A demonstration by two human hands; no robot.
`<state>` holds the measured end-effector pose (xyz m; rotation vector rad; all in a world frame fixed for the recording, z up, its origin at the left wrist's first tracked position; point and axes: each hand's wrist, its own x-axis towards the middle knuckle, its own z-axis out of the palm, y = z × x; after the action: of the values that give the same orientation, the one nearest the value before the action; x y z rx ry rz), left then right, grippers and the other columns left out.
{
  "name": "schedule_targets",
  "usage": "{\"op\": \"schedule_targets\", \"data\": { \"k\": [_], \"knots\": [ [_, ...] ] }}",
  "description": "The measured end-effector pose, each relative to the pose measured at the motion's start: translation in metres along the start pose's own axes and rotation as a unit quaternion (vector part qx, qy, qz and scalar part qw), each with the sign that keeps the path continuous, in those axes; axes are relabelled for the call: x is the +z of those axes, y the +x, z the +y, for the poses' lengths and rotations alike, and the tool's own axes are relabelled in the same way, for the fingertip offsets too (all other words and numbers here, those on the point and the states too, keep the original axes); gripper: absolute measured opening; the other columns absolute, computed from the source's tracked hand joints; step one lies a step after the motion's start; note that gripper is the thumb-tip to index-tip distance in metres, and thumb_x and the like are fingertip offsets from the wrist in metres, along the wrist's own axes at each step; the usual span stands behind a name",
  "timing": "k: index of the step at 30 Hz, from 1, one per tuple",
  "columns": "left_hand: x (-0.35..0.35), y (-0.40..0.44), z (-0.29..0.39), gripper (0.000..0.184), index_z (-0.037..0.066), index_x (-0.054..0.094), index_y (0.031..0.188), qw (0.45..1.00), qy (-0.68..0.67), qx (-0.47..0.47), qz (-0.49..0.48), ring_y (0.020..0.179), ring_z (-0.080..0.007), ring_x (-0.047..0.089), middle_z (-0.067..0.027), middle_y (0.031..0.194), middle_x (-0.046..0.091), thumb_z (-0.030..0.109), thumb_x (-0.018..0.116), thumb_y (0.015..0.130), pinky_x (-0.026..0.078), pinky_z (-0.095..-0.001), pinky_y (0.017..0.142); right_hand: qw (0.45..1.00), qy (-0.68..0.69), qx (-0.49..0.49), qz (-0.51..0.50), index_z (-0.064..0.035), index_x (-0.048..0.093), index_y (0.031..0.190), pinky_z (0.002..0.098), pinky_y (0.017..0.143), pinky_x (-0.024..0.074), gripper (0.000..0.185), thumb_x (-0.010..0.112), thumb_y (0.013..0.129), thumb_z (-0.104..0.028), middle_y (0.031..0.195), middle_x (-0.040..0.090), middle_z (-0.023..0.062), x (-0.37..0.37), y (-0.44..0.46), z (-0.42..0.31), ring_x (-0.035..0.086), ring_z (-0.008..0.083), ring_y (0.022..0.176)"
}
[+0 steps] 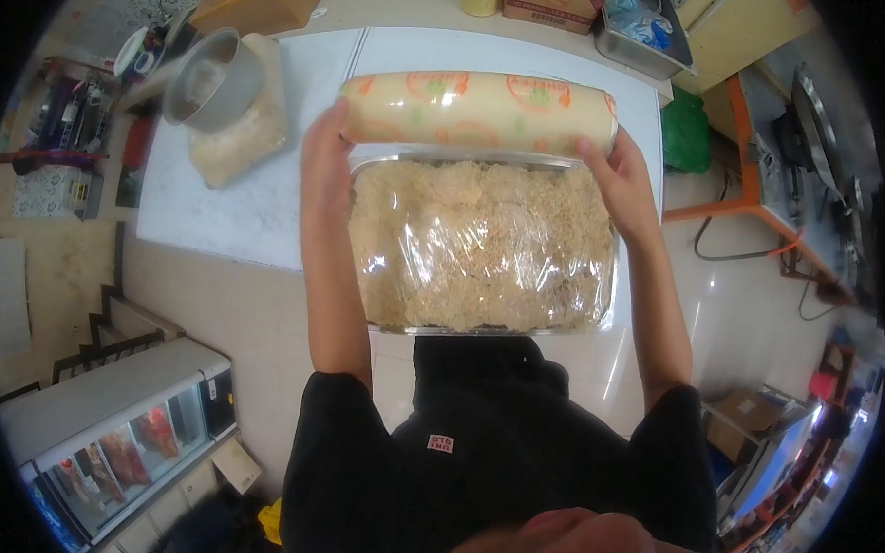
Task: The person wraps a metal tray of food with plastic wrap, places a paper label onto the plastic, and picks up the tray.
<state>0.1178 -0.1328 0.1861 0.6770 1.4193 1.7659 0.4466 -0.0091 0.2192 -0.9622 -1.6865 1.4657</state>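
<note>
A large roll of plastic wrap (476,110) with orange and green print lies crosswise above the far edge of a metal tray (444,331). My left hand (330,134) grips the roll's left end, and my right hand (614,168) holds its right end, thumb on the near side. Clear film (490,246) covers the tray, shiny and wrinkled. Under the film, a pale, crumbly food (557,204) fills the tray. My left fingers are partly hidden by the wrist and the roll.
On the white table (236,225), a round metal pan (212,82) rests on a bag of pale crumbs (243,142) at the left. A cardboard box (550,7) and a deep metal tray (644,50) stand at the back. A glass-front cooler (127,444) is lower left.
</note>
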Motion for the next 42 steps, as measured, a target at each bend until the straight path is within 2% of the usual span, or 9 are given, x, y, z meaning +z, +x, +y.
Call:
{"op": "schedule_targets", "data": {
  "k": [10, 13, 18, 20, 26, 30, 33, 39, 42],
  "knots": [
    [-0.041, -0.144, -0.016, 0.036, -0.003, 0.064, 0.111, 0.998, -0.035, -0.059, 0.004, 0.093, -0.0098, 0.062, -0.0072, 0.102, 0.069, 0.031, 0.057, 0.099, 0.048, -0.0261, 0.083, 0.998, -0.011, -0.042, 0.040, 0.0048, 0.048, 0.133, 0.0315, 0.102, 0.0395, 0.037, 0.054, 0.098, -0.007, 0.126, 0.059, 0.0130, 0.025, -0.153, 0.008, 0.053, 0.0181, 0.118],
    [-0.048, -0.154, -0.040, 0.038, -0.005, 0.062, 0.115, 0.985, -0.067, -0.157, 0.008, 0.095, -0.0124, 0.063, -0.0101, 0.107, 0.068, 0.030, 0.058, 0.099, 0.050, -0.0280, 0.084, 0.998, -0.004, -0.023, 0.059, 0.0054, 0.047, 0.133, 0.0321, 0.103, 0.0387, 0.038, 0.055, 0.099, -0.008, 0.128, 0.058, 0.0134, 0.036, -0.181, 0.017, 0.053, 0.0190, 0.118],
    [-0.035, -0.154, -0.040, 0.043, -0.006, 0.056, 0.122, 0.979, -0.154, -0.122, 0.049, 0.098, -0.0165, 0.064, -0.0127, 0.113, 0.066, 0.030, 0.058, 0.099, 0.051, -0.0302, 0.086, 0.995, -0.073, -0.063, 0.011, 0.0052, 0.053, 0.122, 0.0315, 0.101, 0.0403, 0.031, 0.052, 0.102, -0.018, 0.118, 0.060, 0.0116, 0.011, -0.166, 0.013, 0.054, 0.0184, 0.113],
    [-0.032, -0.153, -0.039, 0.045, -0.007, 0.055, 0.124, 0.973, -0.191, -0.117, 0.062, 0.100, -0.0176, 0.064, -0.0131, 0.113, 0.065, 0.030, 0.058, 0.099, 0.051, -0.0313, 0.088, 0.990, -0.051, -0.131, -0.001, 0.0045, 0.056, 0.116, 0.0309, 0.098, 0.0424, 0.030, 0.049, 0.103, -0.023, 0.110, 0.061, 0.0099, -0.026, -0.133, 0.024, 0.056, 0.0181, 0.108],
    [-0.025, -0.140, -0.046, 0.051, -0.006, 0.050, 0.129, 0.968, -0.221, -0.063, 0.105, 0.112, -0.0225, 0.061, -0.0143, 0.122, 0.062, 0.037, 0.052, 0.101, 0.047, -0.0377, 0.097, 0.983, -0.115, -0.082, 0.114, 0.0003, 0.064, 0.104, 0.0325, 0.088, 0.0500, 0.027, 0.054, 0.101, -0.025, 0.099, 0.063, 0.0071, -0.104, 0.096, 0.065, 0.061, 0.0158, 0.097],
    [-0.018, -0.144, -0.050, 0.056, -0.004, 0.045, 0.135, 0.962, -0.236, -0.057, 0.122, 0.121, -0.0257, 0.055, -0.0155, 0.132, 0.056, 0.040, 0.048, 0.101, 0.044, -0.0407, 0.103, 0.869, -0.419, -0.225, 0.133, -0.0083, 0.068, 0.109, 0.0388, 0.089, 0.0503, 0.022, 0.064, 0.090, -0.020, 0.112, 0.064, 0.0153, -0.142, 0.289, 0.130, 0.062, 0.0346, 0.099],
    [-0.014, -0.150, -0.055, 0.058, -0.004, 0.042, 0.138, 0.963, -0.213, -0.039, 0.159, 0.123, -0.0271, 0.054, -0.0172, 0.135, 0.053, 0.040, 0.048, 0.101, 0.043, -0.0415, 0.104, 0.796, -0.505, -0.246, 0.225, -0.0073, 0.070, 0.105, 0.0432, 0.090, 0.0495, 0.022, 0.062, 0.089, -0.019, 0.114, 0.063, 0.0201, -0.142, 0.388, 0.143, 0.061, 0.0395, 0.102],
    [-0.008, -0.150, -0.055, 0.060, -0.002, 0.041, 0.140, 0.960, -0.184, -0.044, 0.209, 0.126, -0.0287, 0.051, -0.0175, 0.137, 0.052, 0.045, 0.040, 0.102, 0.040, -0.0435, 0.107, 0.767, -0.565, -0.152, 0.263, -0.0095, 0.059, 0.125, 0.0485, 0.090, 0.0495, 0.037, 0.051, 0.089, -0.012, 0.137, 0.051, 0.0153, -0.148, 0.493, 0.155, 0.060, 0.0394, 0.109],
    [0.001, -0.142, -0.046, 0.060, -0.001, 0.041, 0.140, 0.960, -0.174, -0.041, 0.217, 0.127, -0.0296, 0.051, -0.0172, 0.137, 0.052, 0.046, 0.037, 0.103, 0.040, -0.0441, 0.107, 0.722, -0.605, -0.188, 0.278, -0.0094, 0.048, 0.136, 0.0492, 0.090, 0.0499, 0.047, 0.049, 0.089, -0.009, 0.147, 0.041, 0.0129, -0.168, 0.548, 0.183, 0.060, 0.0388, 0.112]
  ]
}}
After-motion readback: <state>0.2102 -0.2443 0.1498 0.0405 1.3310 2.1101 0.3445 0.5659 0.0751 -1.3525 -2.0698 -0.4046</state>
